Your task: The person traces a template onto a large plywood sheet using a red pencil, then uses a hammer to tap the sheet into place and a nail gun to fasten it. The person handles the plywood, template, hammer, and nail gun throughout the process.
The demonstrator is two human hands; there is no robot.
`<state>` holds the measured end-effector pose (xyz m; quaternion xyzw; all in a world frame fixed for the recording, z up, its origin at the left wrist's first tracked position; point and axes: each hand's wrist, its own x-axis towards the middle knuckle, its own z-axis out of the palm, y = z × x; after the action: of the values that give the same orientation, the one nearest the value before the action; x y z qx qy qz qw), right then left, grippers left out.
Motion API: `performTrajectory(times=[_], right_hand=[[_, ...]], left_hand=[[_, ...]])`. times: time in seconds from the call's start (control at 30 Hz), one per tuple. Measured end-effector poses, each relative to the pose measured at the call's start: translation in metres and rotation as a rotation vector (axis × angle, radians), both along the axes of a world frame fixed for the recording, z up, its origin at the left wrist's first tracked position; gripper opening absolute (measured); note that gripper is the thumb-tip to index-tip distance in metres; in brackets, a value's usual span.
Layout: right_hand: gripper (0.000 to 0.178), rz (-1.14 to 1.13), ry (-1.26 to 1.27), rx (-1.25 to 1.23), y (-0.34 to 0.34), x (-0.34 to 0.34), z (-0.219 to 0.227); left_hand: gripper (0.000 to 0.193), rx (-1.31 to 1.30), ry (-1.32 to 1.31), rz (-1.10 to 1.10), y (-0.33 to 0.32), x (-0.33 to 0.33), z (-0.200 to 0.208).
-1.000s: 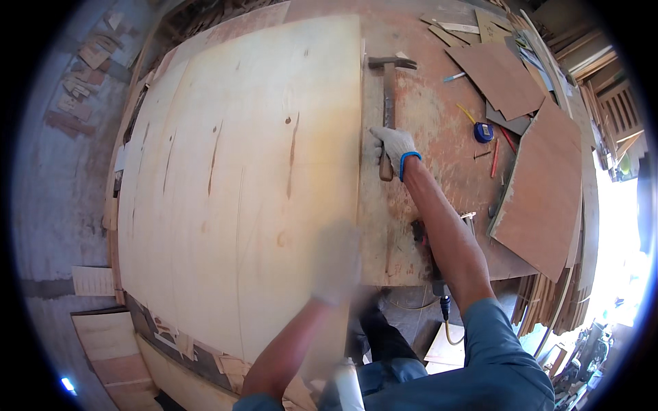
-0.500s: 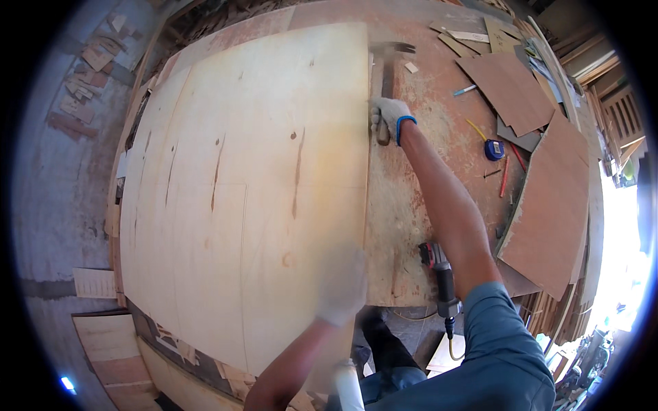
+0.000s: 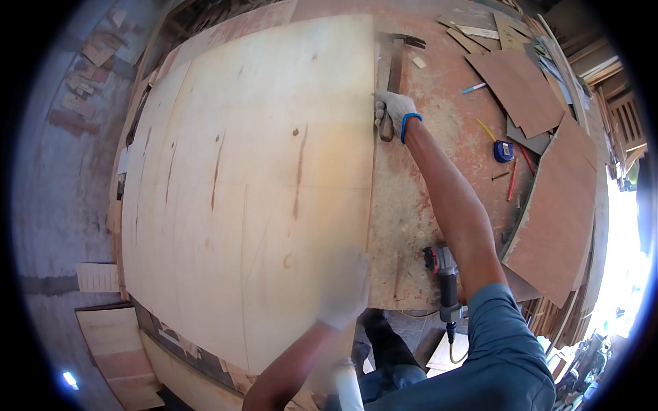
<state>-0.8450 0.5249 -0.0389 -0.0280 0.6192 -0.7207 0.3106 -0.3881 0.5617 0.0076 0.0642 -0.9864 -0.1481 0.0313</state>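
My right hand (image 3: 396,111), in a pale work glove with a blue cuff, is closed round the handle of a claw hammer (image 3: 395,68). The hammer's head (image 3: 410,41) points away from me, its claw to the right. Handle and fist lie close beside the right edge of a large pale plywood panel (image 3: 274,103), which bears dark streaks and a pencil-like line. My left hand (image 3: 343,294), also gloved, rests at the panel's near right part, by the edge. A blurred patch covers it, so its fingers do not show clearly.
A reddish worn tabletop (image 3: 445,137) carries a blue tape measure (image 3: 503,151), red pencils (image 3: 513,179) and a light-blue pen (image 3: 473,88). Brown board offcuts (image 3: 558,198) lie at the right. A hand-held power tool (image 3: 448,291) with a hose sits near my right arm.
The scene sits slightly farther right in the view. The hammer's head is at a slightly different angle and looks sharper. Both hands stay in nearly the same places.
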Motion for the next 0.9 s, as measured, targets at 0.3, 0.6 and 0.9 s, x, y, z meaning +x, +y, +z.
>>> performTrajectory(times=[0.3,0.6,0.9], right_hand=[[0.021,0.03,-0.046,-0.091,0.035,-0.068,-0.036],[0.014,0.023,-0.314,-0.11,0.044,-0.022,0.033],[0.015,0.035,-0.292,-0.108,0.045,-0.018,0.037]], left_hand=[[0.056,0.088,-0.104,-0.039,0.002,-0.016,0.004],[0.054,0.187,-0.128,-0.005,-0.003,-0.02,0.026],[0.055,0.104,-0.141,-0.04,-0.003,-0.015,0.009]])
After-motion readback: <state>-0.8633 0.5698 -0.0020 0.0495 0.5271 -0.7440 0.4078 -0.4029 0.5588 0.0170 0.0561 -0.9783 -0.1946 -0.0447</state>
